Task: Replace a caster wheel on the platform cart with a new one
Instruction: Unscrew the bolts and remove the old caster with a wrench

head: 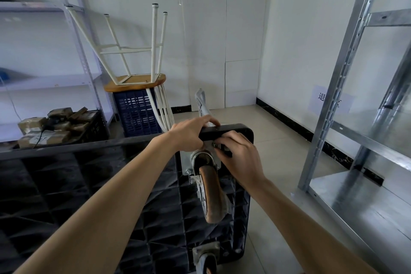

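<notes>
The black platform cart [155,218] stands tipped on its side, ribbed underside facing me. A worn brown caster wheel [211,193] is bolted to it by a grey metal plate [185,160] near the top corner. My left hand [189,133] grips the cart's upper edge, fingers curled over the rim. My right hand [238,151] pinches at a bolt or nut at the plate's upper right corner; its fingers hide the fastener. A second caster [205,256] shows at the bottom edge.
A metal shelving unit [355,118] stands close on the right. An upturned stool [135,82] sits on a blue crate [138,113] behind the cart. A black crate of parcels [57,127] and white shelves are at the left. Tiled floor [278,140] lies beyond.
</notes>
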